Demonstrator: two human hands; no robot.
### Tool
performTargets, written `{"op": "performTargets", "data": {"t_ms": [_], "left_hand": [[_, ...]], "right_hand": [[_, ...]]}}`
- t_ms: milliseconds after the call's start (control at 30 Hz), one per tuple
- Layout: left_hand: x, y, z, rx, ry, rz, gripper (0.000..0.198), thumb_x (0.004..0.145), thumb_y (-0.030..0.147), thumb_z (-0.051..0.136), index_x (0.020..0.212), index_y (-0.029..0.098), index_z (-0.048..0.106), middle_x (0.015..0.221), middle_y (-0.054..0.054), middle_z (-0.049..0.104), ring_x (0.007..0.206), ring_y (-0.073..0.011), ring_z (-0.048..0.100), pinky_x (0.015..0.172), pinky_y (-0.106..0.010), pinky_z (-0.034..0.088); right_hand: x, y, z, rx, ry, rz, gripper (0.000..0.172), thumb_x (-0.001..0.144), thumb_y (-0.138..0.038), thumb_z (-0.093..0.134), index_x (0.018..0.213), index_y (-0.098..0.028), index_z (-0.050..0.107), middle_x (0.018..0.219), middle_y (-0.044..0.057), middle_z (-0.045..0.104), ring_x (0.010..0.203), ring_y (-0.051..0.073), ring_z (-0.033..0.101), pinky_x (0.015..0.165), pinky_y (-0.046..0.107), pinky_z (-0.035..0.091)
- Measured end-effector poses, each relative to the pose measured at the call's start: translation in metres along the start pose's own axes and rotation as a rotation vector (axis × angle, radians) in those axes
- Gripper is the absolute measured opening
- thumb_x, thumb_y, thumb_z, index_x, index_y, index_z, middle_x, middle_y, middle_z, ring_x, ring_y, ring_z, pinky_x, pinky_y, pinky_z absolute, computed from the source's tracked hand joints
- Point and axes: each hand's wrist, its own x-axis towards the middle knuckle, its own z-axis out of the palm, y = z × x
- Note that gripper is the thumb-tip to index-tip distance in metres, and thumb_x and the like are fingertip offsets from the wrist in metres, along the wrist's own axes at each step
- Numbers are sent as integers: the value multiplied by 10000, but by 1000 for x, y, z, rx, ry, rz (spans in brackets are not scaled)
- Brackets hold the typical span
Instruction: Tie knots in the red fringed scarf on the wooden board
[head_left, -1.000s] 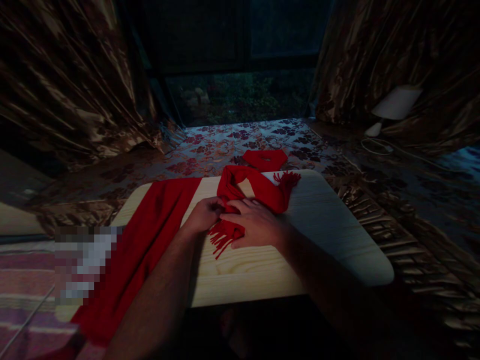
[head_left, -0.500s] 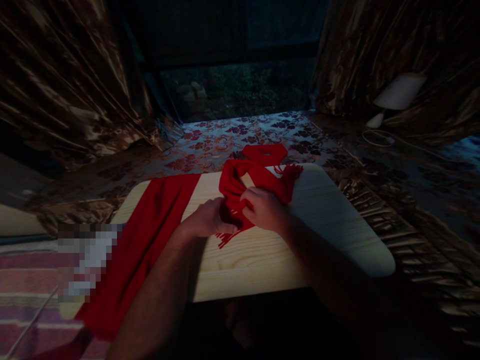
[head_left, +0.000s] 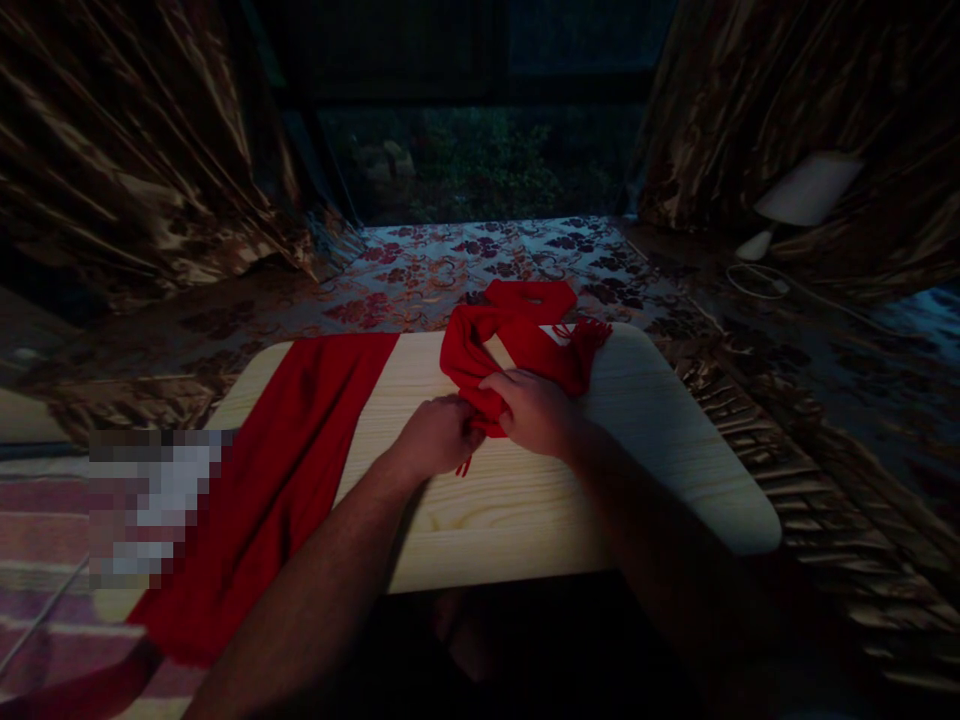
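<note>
A red fringed scarf lies bunched in a loop on the light wooden table, near its far edge. My left hand is closed on the scarf's near fringed end, with a few strands hanging below the fingers. Over the near right part of the loop, my right hand grips the cloth with fingers curled and thumb beneath. More fringe shows at the loop's far right. To the left, a long flat strip of red cloth runs across the table and over its near left edge.
Beyond the table, a folded red piece rests on a floral-patterned cover. A white lamp with a cord stands at the right. Brown curtains flank a dark window. Striped fabric lies at the lower left.
My left hand has closed from a spread grasp onto the fringed end, gathering most of the strands. My right hand has shifted slightly right and flattened over the scarf.
</note>
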Motion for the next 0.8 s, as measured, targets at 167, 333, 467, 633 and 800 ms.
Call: {"op": "performTargets", "data": {"t_ms": [167, 333, 467, 633, 800], "left_hand": [[-3, -1, -5, -74, -2, -7, 234, 847, 344, 583, 1043, 266, 686, 963, -73, 754, 865, -259, 693, 745, -333, 457], [-1, 10, 2, 8, 67, -115, 499, 891, 656, 492, 1037, 214, 669, 915, -125, 749, 828, -303, 704, 725, -367, 456], [4, 22, 12, 152, 151, -188, 476, 940, 559, 445, 1016, 150, 677, 922, -176, 739, 860, -316, 700, 794, -410, 468], [5, 20, 11, 145, 112, -118, 337, 950, 339, 422, 940, 174, 716, 930, -169, 746, 855, -314, 704, 800, -419, 467], [2, 6, 8, 20, 114, -158, 281, 923, 364, 488, 1016, 235, 719, 930, -112, 754, 843, -292, 697, 760, -379, 464]], "right_hand": [[2, 3, -7, 7, 199, 129, 527, 785, -26, 516, 1282, -176, 614, 1231, 122, 663, 1168, 267, 582, 1026, 370, 455], [1, 8, -7, -11, 68, 48, 700, 811, -91, 586, 1496, -145, 449, 1412, 145, 586, 1261, 269, 551, 1077, 380, 429], [-1, 12, -1, -53, -56, 3, 766, 805, -145, 659, 1527, -157, 405, 1445, 143, 563, 1284, 276, 533, 1075, 396, 420], [0, 11, -6, -96, 27, 83, 552, 823, -46, 539, 1361, -169, 577, 1255, 136, 661, 1164, 268, 584, 1001, 372, 458], [2, 17, -10, -117, 275, 147, 455, 794, -39, 537, 1223, -156, 634, 1167, 141, 670, 1131, 294, 570, 1005, 387, 447]]}}
